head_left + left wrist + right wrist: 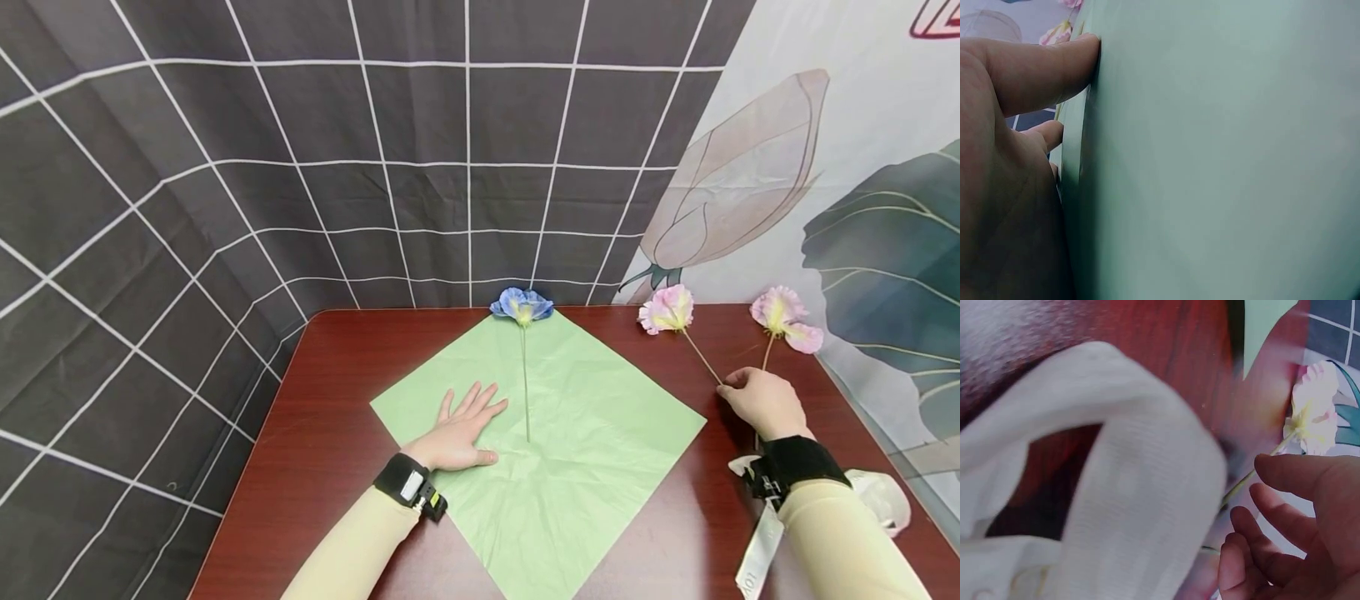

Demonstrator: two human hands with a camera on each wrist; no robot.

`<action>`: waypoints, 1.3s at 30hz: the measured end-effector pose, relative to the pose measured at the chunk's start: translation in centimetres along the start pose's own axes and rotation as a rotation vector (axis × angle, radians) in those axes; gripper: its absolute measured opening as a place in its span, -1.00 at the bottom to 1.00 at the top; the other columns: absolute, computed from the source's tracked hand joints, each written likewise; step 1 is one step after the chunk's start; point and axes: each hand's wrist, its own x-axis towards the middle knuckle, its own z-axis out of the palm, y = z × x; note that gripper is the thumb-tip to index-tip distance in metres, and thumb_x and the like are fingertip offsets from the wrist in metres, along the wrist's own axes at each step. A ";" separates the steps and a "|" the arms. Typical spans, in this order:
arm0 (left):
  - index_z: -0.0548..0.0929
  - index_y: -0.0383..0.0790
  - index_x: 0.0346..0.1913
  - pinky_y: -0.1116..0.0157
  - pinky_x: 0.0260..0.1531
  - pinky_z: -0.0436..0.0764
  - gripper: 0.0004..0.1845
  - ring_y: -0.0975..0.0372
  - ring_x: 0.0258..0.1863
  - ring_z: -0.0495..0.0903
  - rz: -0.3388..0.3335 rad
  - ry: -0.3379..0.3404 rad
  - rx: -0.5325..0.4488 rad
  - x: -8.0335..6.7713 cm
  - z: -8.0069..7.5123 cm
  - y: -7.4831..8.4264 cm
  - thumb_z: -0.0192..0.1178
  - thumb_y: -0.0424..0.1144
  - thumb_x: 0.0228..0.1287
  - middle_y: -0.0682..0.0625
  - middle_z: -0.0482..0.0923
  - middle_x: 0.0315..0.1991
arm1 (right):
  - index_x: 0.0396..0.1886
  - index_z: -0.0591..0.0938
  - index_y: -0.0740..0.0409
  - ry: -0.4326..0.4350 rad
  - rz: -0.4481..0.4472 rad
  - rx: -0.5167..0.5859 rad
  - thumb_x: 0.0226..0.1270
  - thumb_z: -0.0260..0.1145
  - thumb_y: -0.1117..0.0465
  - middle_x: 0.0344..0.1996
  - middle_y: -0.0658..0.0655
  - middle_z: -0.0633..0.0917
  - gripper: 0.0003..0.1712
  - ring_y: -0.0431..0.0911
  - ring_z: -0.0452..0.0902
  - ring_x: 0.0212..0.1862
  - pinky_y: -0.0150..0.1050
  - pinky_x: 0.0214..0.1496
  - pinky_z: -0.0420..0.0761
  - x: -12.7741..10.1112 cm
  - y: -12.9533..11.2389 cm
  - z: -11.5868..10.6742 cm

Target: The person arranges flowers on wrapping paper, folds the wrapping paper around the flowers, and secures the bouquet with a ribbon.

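Grn paper (600, 408) flat, diamond-wise, w/ blue flwr (522, 307) on it; pink-wht flwr (667, 310), stem slanted, to R

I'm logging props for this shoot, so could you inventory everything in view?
Blue flower: one, blue with yellow centre, on the green sheet's far corner
Pink flowers: two, pink and pale yellow, far right of the table
Green sheet: one, light green, mid-table
White ribbon: at least one, white, lettered, by the right wrist
Table: one, reddish-brown, beneath everything
Grid backdrop: one, dark grey with white lines, behind and left
Printed backdrop: one, whitish, right
Wristbands: two, black, one per wrist
Sleeves: two, cream
Left hand: one, bare, on the sheet
Right hand: one, bare, fingertips by a pink flower's stem
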 end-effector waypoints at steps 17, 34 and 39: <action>0.02 -0.04 0.50 -0.23 0.32 -0.25 0.03 0.05 0.50 -0.24 0.003 0.018 0.004 0.0 -0.7 -0.1 0.29 0.20 0.05 0.00 -0.22 0.54 | -0.35 0.65 0.14 -0.069 0.051 -0.028 0.25 0.22 0.04 -0.49 0.16 0.63 -0.74 0.02 0.47 -0.46 -0.19 -0.58 0.36 -0.2 0.0 -0.1; 0.31 0.10 0.40 -0.26 0.27 0.06 0.03 0.18 0.47 0.00 -0.147 -0.001 0.061 0.9 -2.1 1.6 0.50 0.20 -0.26 0.12 0.04 0.48 | -0.27 0.60 0.14 -0.068 0.085 -0.005 0.35 0.14 0.03 -0.43 0.19 0.61 -0.73 0.04 0.46 -0.45 -0.12 -0.59 0.36 -0.5 -1.1 0.0; 0.26 0.10 0.42 -0.26 0.28 0.01 0.06 0.18 0.48 -0.03 -0.145 -0.014 0.051 0.9 -2.0 1.4 0.48 0.21 -0.24 0.13 0.01 0.49 | -0.24 0.59 0.11 -0.038 0.083 0.019 0.36 0.13 -0.03 -0.41 0.20 0.62 -0.70 0.03 0.46 -0.44 -0.16 -0.58 0.33 -0.2 -1.4 0.3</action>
